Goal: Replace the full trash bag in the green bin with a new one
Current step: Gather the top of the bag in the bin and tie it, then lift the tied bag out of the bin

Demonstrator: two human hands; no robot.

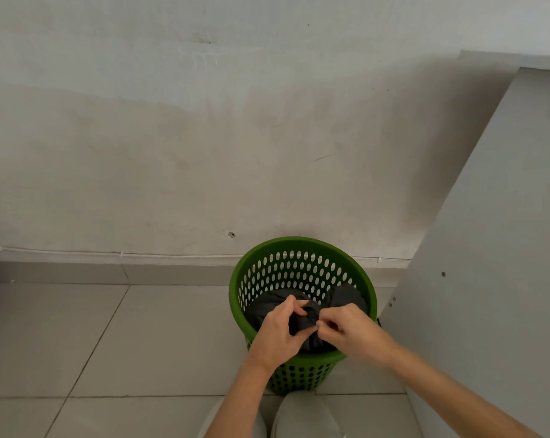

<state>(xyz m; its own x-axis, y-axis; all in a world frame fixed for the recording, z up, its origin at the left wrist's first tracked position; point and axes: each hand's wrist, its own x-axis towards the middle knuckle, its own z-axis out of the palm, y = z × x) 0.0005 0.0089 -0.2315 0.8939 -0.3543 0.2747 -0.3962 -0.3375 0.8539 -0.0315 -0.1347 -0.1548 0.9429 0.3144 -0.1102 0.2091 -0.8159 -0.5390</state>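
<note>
A round green bin [302, 243] with a perforated wall stands on the tiled floor against the wall. Inside it sits a dark grey trash bag [346, 297], gathered into a twisted neck at its middle. My left hand [283, 333] grips the neck from the left, fingers curled around it. My right hand [349, 331] pinches the same bunched plastic from the right. Both hands are over the bin's near half and hide part of the bag.
A grey cabinet panel [494, 248] rises close on the bin's right side. A plain wall [204, 153] with a low skirting stands just behind the bin. Light floor tiles [141, 343] stretch to the left. My knees [302, 418] show at the bottom edge.
</note>
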